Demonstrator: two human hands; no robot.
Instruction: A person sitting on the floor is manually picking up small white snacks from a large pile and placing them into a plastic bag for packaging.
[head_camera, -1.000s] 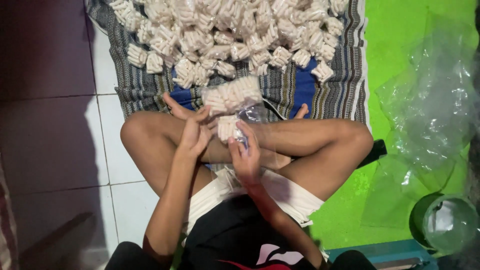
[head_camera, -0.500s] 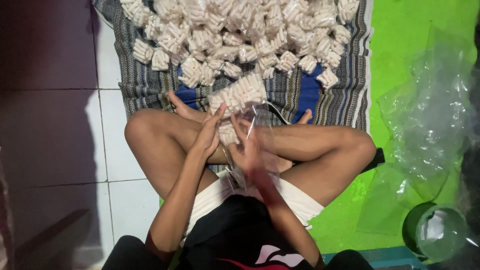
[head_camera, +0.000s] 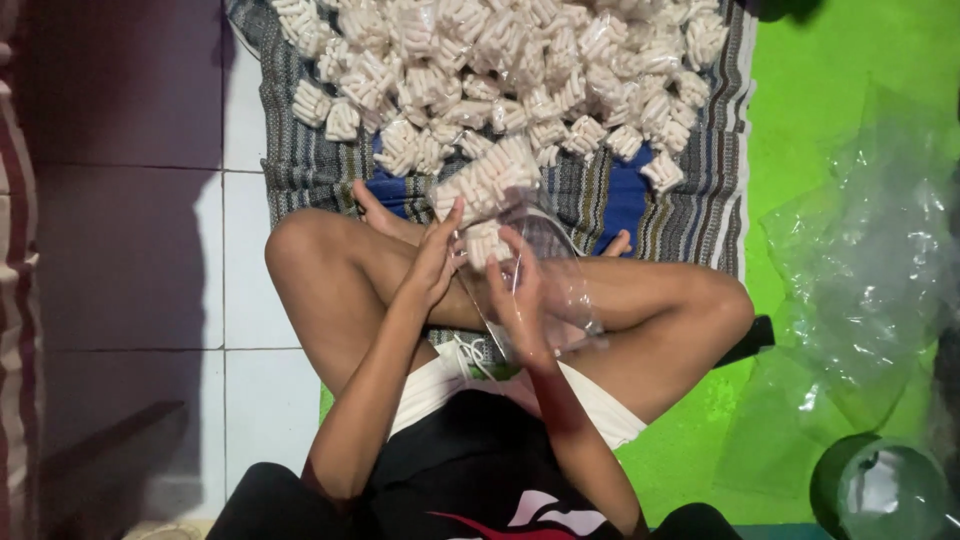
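I sit cross-legged on the floor. My left hand presses a bundle of pale stick-shaped snacks toward the mouth of a clear plastic bag. My right hand grips that bag and holds it open over my lap. A longer row of the same snacks lies just beyond my hands. Further out, a big heap of bundled snacks covers a striped woven cloth.
A pile of crumpled clear plastic bags lies on the green mat at the right. A round green container sits at the lower right. White floor tiles spread to the left.
The view has shifted slightly. My hands have stayed over my lap, pushing the snack bundle further into the bag.
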